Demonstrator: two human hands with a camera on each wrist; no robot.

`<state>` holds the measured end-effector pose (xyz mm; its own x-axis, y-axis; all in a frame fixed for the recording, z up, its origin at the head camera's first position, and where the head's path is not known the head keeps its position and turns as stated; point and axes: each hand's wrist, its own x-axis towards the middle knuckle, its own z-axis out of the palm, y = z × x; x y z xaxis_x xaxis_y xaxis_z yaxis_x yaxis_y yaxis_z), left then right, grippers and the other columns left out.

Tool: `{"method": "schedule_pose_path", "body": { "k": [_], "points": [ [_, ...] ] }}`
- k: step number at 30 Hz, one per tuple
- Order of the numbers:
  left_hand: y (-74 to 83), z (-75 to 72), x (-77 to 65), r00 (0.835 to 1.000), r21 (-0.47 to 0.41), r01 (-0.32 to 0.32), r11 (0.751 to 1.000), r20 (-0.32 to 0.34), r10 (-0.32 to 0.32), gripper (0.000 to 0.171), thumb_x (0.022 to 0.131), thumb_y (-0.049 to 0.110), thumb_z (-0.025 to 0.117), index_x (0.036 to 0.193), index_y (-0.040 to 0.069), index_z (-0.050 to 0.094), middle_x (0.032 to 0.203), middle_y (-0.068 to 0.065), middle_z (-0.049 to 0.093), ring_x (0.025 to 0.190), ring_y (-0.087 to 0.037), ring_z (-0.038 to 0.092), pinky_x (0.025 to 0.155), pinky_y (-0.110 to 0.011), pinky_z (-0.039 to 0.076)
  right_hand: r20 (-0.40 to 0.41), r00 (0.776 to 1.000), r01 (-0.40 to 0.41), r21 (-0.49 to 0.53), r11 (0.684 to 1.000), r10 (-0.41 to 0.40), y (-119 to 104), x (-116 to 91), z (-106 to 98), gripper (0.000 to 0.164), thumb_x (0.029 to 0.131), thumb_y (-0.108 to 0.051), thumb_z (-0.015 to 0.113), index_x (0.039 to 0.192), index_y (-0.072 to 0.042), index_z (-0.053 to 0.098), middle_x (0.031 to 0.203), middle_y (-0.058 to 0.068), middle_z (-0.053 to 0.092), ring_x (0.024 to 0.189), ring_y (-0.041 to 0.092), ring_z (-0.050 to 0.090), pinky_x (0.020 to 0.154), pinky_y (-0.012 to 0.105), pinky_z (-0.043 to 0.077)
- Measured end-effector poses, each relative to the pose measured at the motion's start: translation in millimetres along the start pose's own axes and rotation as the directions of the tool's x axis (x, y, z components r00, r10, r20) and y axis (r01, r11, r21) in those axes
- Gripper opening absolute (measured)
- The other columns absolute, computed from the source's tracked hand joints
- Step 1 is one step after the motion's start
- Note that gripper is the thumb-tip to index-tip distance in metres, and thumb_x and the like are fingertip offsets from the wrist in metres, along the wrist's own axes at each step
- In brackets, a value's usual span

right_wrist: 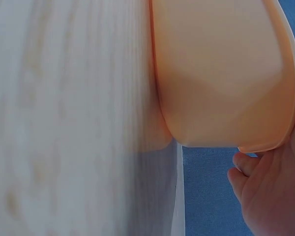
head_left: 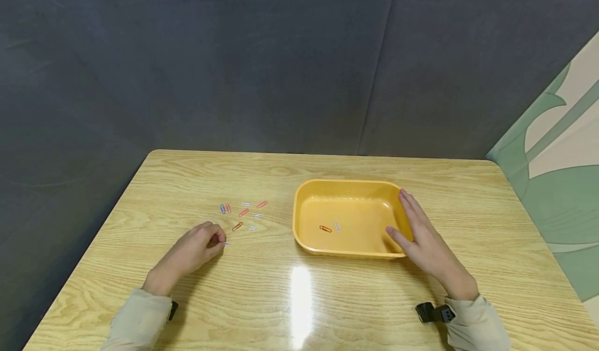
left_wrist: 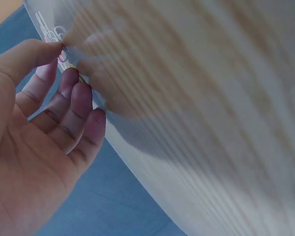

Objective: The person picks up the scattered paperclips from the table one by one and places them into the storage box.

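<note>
The left hand (head_left: 194, 248) pinches a white paper clip (head_left: 227, 244) on the table (head_left: 252, 294) near the scattered paper clips (head_left: 244, 212), where a light fingertip grip probably works best, and farther right the yellow plastic tray (head_left: 360, 223) stands with the spread right hand (head_left: 427, 247) at its rim.

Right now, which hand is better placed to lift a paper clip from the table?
Probably the left hand: it pinches a white clip, close to the other loose clips; the right hand is at the right end of the yellow tray.
</note>
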<state>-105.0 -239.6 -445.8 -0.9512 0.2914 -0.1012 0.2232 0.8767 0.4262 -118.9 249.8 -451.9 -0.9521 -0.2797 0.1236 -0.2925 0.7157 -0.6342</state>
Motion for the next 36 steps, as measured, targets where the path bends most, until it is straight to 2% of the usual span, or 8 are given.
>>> {"method": "schedule_pose_path", "body": {
  "k": [7,10,16,22,30,36],
  "points": [
    [1.4,0.2,-0.2,0.999,-0.027,0.020,0.999,0.039,-0.018,0.008,0.091,0.005,0.066,0.090,0.012,0.063,0.080,0.003,0.054,0.073,-0.011,0.047,0.061,-0.022,0.040,0.005,1.000,0.001,0.003,1.000,-0.001,0,0,0,0.082,0.100,-0.031,0.059,0.159,-0.006,0.007,0.166,0.019,0.008,0.152,0.043,0.010,0.117,0.066,0.015],
    [0.5,0.7,0.7,0.999,-0.023,0.014,1.000,0.034,-0.013,0.008,0.091,0.005,0.066,0.090,0.012,0.063,0.080,0.004,0.055,0.073,-0.011,0.047,0.062,-0.022,0.040,0.004,1.000,-0.001,0.003,1.000,0.001,0,1,0,0.083,0.100,-0.030,0.059,0.159,-0.006,0.007,0.166,0.019,0.008,0.152,0.043,0.011,0.117,0.066,0.016],
    [1.4,1.8,3.8,0.996,0.030,-0.050,0.998,-0.075,0.052,0.003,0.090,0.011,0.070,0.089,0.013,0.068,0.085,0.006,0.065,0.078,-0.008,0.054,0.070,-0.028,0.049,0.001,1.000,-0.002,0.007,1.000,0.002,1,1,0,0.083,0.099,-0.027,0.061,0.159,-0.006,0.008,0.166,0.019,0.008,0.152,0.044,0.011,0.116,0.067,0.016],
    [5.5,1.1,6.9,0.979,0.057,-0.108,0.993,-0.167,0.116,0.006,0.088,0.008,0.073,0.088,0.013,0.069,0.082,0.007,0.066,0.075,-0.007,0.055,0.067,-0.027,0.050,0.005,1.000,-0.010,0.015,1.000,0.010,0,0,0,0.084,0.099,-0.029,0.060,0.160,-0.007,0.007,0.166,0.018,0.007,0.151,0.044,0.010,0.115,0.068,0.015],
    [12.2,1.4,10.8,0.970,0.049,-0.134,0.990,-0.197,0.141,0.008,0.089,0.006,0.070,0.089,0.014,0.070,0.087,0.002,0.070,0.081,-0.009,0.058,0.072,-0.031,0.052,0.002,1.000,-0.003,0.007,1.000,0.003,0,0,0,0.084,0.099,-0.030,0.060,0.159,-0.007,0.007,0.166,0.019,0.008,0.151,0.044,0.012,0.115,0.067,0.016],
    [17.8,2.7,14.1,0.970,0.021,-0.142,0.990,-0.197,0.144,0.007,0.089,0.009,0.072,0.091,0.015,0.070,0.089,0.005,0.068,0.078,-0.008,0.056,0.069,-0.027,0.051,0.011,1.000,-0.020,0.009,1.000,0.020,-1,0,0,0.083,0.099,-0.029,0.059,0.160,-0.007,0.006,0.167,0.017,0.006,0.152,0.044,0.011,0.115,0.068,0.017]
  ]
}}
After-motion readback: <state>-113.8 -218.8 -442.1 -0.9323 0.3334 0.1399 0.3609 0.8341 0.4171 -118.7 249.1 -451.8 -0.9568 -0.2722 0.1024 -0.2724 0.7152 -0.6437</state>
